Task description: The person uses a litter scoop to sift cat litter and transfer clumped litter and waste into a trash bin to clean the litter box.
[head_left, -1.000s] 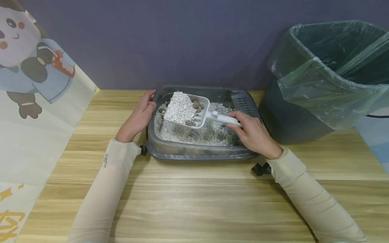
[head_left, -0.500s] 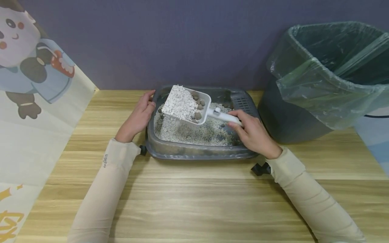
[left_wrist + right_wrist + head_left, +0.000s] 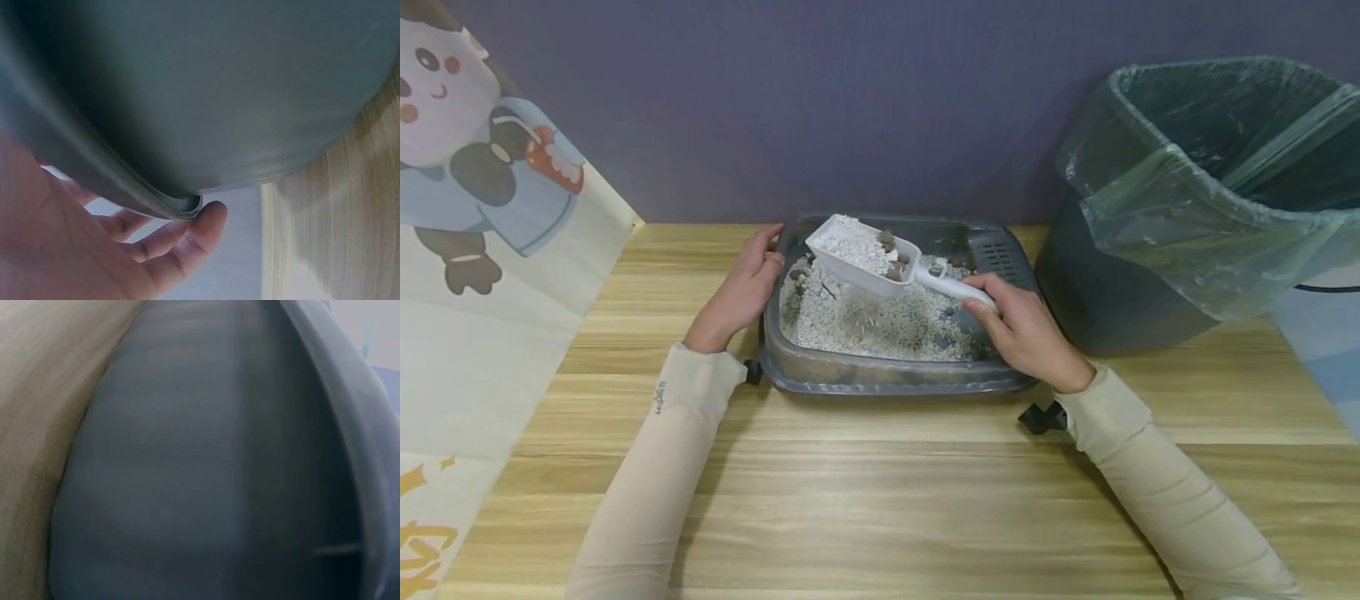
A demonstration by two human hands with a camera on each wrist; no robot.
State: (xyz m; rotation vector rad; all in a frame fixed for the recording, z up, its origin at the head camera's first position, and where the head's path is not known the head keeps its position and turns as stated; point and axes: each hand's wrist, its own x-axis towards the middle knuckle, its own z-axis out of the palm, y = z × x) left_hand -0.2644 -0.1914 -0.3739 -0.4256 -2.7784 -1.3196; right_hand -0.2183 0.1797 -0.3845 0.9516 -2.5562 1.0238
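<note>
Only the head view takes in the whole scene: a grey plastic litter tray (image 3: 887,379) on a light wooden table (image 3: 880,500), a white plastic slotted scoop (image 3: 865,254) lifted above its pale granular litter (image 3: 865,321), and a dark bin lined with a translucent green bag (image 3: 1210,192) standing just right of the tray. The left wrist view shows what the head view cannot: the left hand (image 3: 94,250) from below, its fingers (image 3: 200,234) hooked under the tray's rolled rim, palm against the outer wall. The right wrist view gives only a blurred grey wall of the tray (image 3: 219,475) and a strip of table; the hand itself is out of its sight.

In the head view the right hand (image 3: 1022,329) has its fingers closed round the scoop's white handle at the tray's right side. The scoop tilts, bowl raised toward the tray's far left corner, carrying white litter with several small brown pellets (image 3: 891,254) gathered near the handle end
</note>
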